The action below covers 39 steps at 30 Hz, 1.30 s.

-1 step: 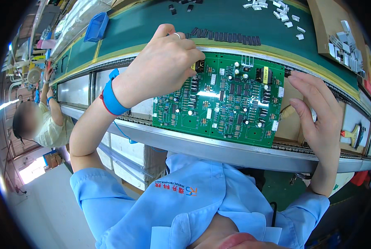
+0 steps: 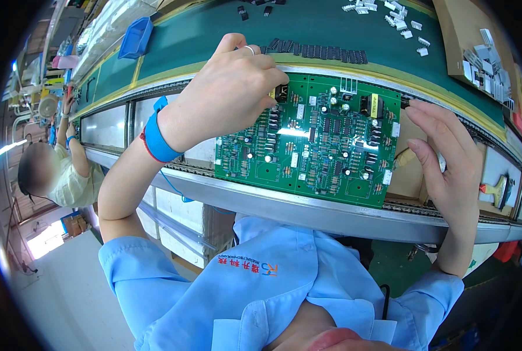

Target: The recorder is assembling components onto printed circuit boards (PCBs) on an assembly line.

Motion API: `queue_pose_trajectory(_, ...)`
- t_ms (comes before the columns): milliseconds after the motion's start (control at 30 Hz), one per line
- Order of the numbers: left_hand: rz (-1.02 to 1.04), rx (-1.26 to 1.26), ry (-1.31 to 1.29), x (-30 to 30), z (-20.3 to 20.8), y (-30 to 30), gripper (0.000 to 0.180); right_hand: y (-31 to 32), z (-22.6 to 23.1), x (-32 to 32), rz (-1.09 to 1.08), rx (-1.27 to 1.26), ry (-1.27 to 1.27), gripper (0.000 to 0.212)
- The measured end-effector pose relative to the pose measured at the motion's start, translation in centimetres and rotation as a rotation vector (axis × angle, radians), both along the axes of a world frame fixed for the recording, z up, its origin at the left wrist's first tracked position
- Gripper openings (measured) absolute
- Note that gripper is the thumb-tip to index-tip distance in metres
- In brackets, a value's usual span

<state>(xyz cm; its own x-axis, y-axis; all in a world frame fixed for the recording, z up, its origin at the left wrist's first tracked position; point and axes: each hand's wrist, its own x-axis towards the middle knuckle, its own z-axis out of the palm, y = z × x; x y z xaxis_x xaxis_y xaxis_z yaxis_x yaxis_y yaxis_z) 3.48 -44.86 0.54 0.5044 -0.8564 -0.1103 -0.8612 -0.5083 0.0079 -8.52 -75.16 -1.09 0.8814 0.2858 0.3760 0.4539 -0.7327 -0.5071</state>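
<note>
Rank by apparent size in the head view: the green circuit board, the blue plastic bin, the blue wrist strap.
1. Green circuit board, clearly largest.
2. Blue plastic bin and blue wrist strap look alike; the bin lies farther away, so no ranking.

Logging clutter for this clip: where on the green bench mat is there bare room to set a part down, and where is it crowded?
The green mat is bare between the blue bin and the row of black components, and again above that row, mid-bench. It is crowded top right, around the scattered white connectors and the cardboard tray of metal parts. The left hand and right hand flank the circuit board.
</note>
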Motion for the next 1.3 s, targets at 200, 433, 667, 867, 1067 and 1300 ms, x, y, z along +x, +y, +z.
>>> queue_pose_trajectory(200,-0.006,0.075,-0.01,0.3,0.4,-0.2,0.032,0.0,0.0,0.2,0.008,-0.007,0.002,0.035)
queue_pose_trajectory(433,-0.012,0.07,0.037,0.8,0.6,-0.1,0.031,0.1,0.2,0.4,0.01,-0.037,0.001,0.034)
queue_pose_trajectory(667,0.022,-0.191,-0.029,5.9,3.1,0.5,0.029,0.1,0.4,0.2,-0.006,-0.034,0.0,0.035)
queue_pose_trajectory(867,0.573,-0.233,-0.436,19.4,3.2,0.9,0.02,0.3,0.6,-0.1,0.015,-0.022,-0.001,0.035)
queue_pose_trajectory(1067,0.494,-0.326,-0.537,26.8,0.9,-0.7,0.038,0.1,0.4,0.2,0.001,-0.047,-0.011,0.034)
queue_pose_trajectory(1300,0.469,-0.279,-0.531,29.6,1.2,-1.7,0.035,0.1,0.3,0.5,-0.026,-0.094,-0.038,0.035)
